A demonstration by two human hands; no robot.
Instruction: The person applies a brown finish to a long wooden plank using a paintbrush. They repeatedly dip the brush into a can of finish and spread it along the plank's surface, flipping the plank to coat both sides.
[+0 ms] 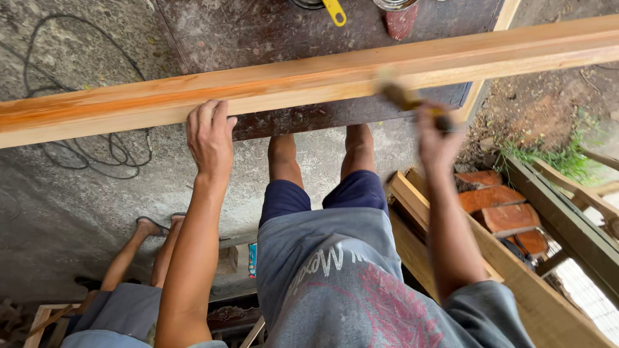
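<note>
Brush worked along a wooden beam (309,80)
Left hand (209,138) gripped the beam's near edge, steadying it; right hand (435,138) closed around a blurred paintbrush (409,100) on the beam's face.

No packages, labels, signs or screens.

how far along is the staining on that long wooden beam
The long wooden beam looks darker orange along its left stretch, so that part seems coated. In hand: the left hand steadies the beam's near edge while the right hand holds a brush, blurred, against the beam right of its middle. The paler wood to the right of the brush looks uncoated.
</note>
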